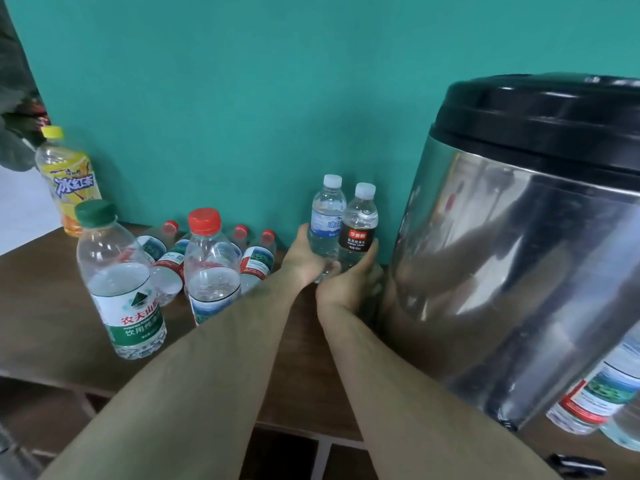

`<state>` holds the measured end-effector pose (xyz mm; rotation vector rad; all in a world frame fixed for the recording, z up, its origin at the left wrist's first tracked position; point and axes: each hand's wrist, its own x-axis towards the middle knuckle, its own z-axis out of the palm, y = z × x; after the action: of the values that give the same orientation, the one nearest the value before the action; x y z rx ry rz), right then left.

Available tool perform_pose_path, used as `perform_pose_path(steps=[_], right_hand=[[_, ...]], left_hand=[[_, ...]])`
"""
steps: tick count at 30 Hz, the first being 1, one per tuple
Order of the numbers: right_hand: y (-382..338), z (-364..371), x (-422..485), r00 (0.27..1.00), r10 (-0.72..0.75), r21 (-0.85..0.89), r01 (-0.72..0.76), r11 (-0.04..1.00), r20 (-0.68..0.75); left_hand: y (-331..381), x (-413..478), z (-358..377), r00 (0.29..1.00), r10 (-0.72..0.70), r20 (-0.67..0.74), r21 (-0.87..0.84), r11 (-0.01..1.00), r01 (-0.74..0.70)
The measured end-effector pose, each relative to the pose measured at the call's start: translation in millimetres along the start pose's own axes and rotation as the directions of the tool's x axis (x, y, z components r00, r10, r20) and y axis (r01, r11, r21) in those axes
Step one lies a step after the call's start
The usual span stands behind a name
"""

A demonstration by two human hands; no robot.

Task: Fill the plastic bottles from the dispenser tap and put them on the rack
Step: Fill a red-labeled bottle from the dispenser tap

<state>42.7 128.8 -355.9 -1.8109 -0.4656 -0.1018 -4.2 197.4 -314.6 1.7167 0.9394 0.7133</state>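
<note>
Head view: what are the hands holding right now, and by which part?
The left hand grips the blue-label bottle around its lower body; the right hand grips the black-label bottle around its lower body too.

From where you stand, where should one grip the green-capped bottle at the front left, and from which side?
Grip the green-capped bottle round its clear body above the label, coming from the front. It stands upright near the wooden top's edge, and lying red-capped bottles crowd its back and right.
</note>
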Motion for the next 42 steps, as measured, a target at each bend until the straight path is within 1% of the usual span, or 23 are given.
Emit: perform_pose_path(steps=[5,7,15,18,20,22,24,26,29,31,33,34,35,36,37,38,39,40,41,42], right_hand=[[-1.5,11.9,10.8,0.998,0.035,0.022,-0.036,0.999,0.061],[-2.7,15.3,10.9,0.997,0.029,0.035,-0.031,0.999,0.076],[-5.0,-0.4,-10.1,0.991,-0.004,0.119,-0.012,0.993,0.133],[-5.8,-25.2,-31.5,0.980,-0.093,0.161,0.064,0.985,0.178],[-4.4,-48.5,-47.5,0.962,-0.161,0.174,0.124,0.977,0.220],[0.9,-73.7,-66.8,0.928,-0.251,0.204,0.199,0.958,0.275],[8.6,-95.0,-87.2,0.884,-0.334,0.234,0.266,0.935,0.327],[11.9,-108.6,-103.8,0.840,-0.395,0.265,0.312,0.912,0.372],[-2.7,-114.4,-122.0,0.762,-0.438,0.299,0.328,0.896,0.476],[-17.8,-108.3,-130.1,0.707,-0.470,0.323,0.344,0.882,0.529],[-36.5,-99.0,-133.5,0.654,-0.470,0.269,0.390,0.881,0.592],[-44.6,-93.5,-132.2,0.606,-0.483,0.276,0.406,0.871,0.632],[-52.2,-88.2,-131.0,0.574,-0.550,0.324,0.452,0.831,0.607],[-61.6,-83.9,-131.6,0.597,-0.577,0.380,0.435,0.816,0.557],[-70.2,-78.6,-130.7,0.659,-0.514,0.544,0.185,0.818,0.549],[-72.6,-73.0,-129.2,0.682,-0.458,0.645,-0.027,0.764,0.570],[-70.8,-67.0,-131.8,0.682,-0.433,0.680,-0.129,0.721,0.589],[-73.5,-66.3,-135.8,0.676,-0.417,0.677,-0.167,0.717,0.608],[-74.2,-64.0,-135.4,0.675,-0.398,0.646,-0.154,0.748,0.621],[-73.5,-62.0,-136.4,0.677,-0.391,0.589,-0.077,0.805,0.624]], left_hand=[[-9.0,-1.0,1.7,0.985,0.030,-0.170,0.072,0.997,-0.018],[-12.7,-2.8,-0.2,0.977,0.034,-0.213,0.077,0.997,-0.018],[-7.8,-27.4,-5.2,0.971,0.084,-0.222,0.080,0.995,-0.068],[-4.2,-59.8,-5.4,0.964,0.162,-0.211,0.057,0.987,-0.153],[-2.9,-91.8,-2.6,0.949,0.217,-0.229,0.060,0.976,-0.209],[-8.6,-127.2,-0.7,0.934,0.267,-0.236,0.088,0.963,-0.253],[-16.7,-160.9,-3.4,0.926,0.282,-0.252,0.186,0.953,-0.240],[-21.5,-190.9,-10.8,0.906,0.291,-0.307,0.244,0.944,-0.221],[-14.2,-222.0,-29.0,0.818,0.333,-0.470,0.267,0.936,-0.227],[-6.1,-229.0,-44.2,0.766,0.317,-0.559,0.299,0.939,-0.170],[1.7,-227.6,-59.2,0.736,0.298,-0.608,0.330,0.938,-0.107],[5.7,-224.4,-65.4,0.726,0.304,-0.617,0.347,0.933,-0.096],[8.7,-219.8,-71.0,0.723,0.305,-0.619,0.358,0.930,-0.086],[10.4,-214.4,-76.2,0.730,0.292,-0.618,0.358,0.931,-0.069],[11.2,-208.3,-81.0,0.747,0.263,-0.610,0.349,0.936,-0.045],[11.1,-202.3,-84.9,0.772,0.226,-0.594,0.331,0.943,-0.022],[10.5,-197.1,-88.5,0.802,0.184,-0.569,0.300,0.954,-0.006],[9.5,-192.4,-91.4,0.829,0.141,-0.541,0.250,0.968,-0.001],[8.8,-189.5,-93.8,0.850,0.101,-0.518,0.188,0.982,-0.002],[8.8,-187.8,-96.0,0.860,0.070,-0.505,0.137,0.991,-0.001]])
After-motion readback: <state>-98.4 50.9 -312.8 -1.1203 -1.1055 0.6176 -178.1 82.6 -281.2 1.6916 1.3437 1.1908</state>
